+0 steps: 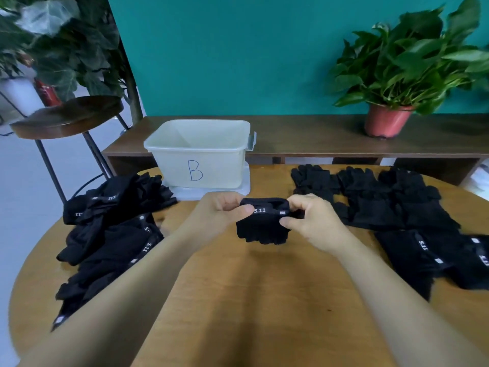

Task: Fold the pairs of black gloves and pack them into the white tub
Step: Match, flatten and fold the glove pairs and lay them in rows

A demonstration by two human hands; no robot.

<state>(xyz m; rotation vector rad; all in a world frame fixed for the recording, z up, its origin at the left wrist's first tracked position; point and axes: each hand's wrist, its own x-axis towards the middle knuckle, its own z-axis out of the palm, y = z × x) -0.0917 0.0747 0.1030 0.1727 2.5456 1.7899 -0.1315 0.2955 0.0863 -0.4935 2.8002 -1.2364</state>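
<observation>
Left hand: pinched cuff of folded glove pair
Right hand: pinched the same cuff
White tub: stood at far edge of the table

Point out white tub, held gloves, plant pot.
white tub (221, 165): head view, front wall beside the B.
held gloves (260, 231): head view, fabric below the cuff.
plant pot (386, 123): head view, red side wall.

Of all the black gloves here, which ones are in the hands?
The centre pair, pinched at the cuff by the left hand and right hand; the left heap and right rows lie untouched.
</observation>
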